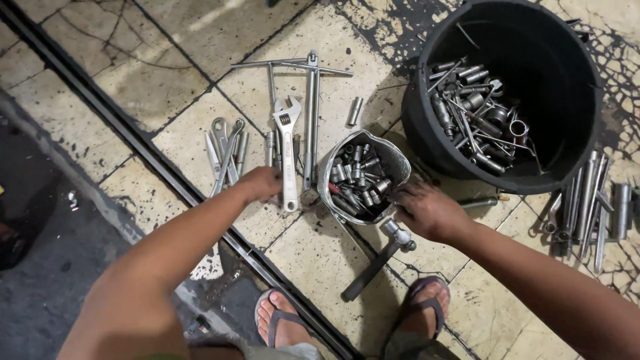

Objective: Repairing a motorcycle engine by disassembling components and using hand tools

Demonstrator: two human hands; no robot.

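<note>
A big black bucket stands on the cracked tile floor at the upper right, half full of loose sockets, bars and fittings. Below and to its left, between the person's two arms, sits a dented metal tin packed with sockets. The right hand rests against the tin's near right rim, fingers bent toward it; whether they actually pinch anything there, I cannot tell. The left hand lies well apart from the right one, on the other side of the tin, knuckles up, with its fingers curled down near the lower end of an adjustable wrench that lies flat on the tiles; the hand seems to touch the tools just beside the wrench, but its grip is hidden. Beyond the wrench lies a long T-handle bar, and to the left a small fan of spanners. A ratchet handle lies just below the right hand, close to the sandalled feet. More long tools lie in a row at the far right, under the bucket.
</note>
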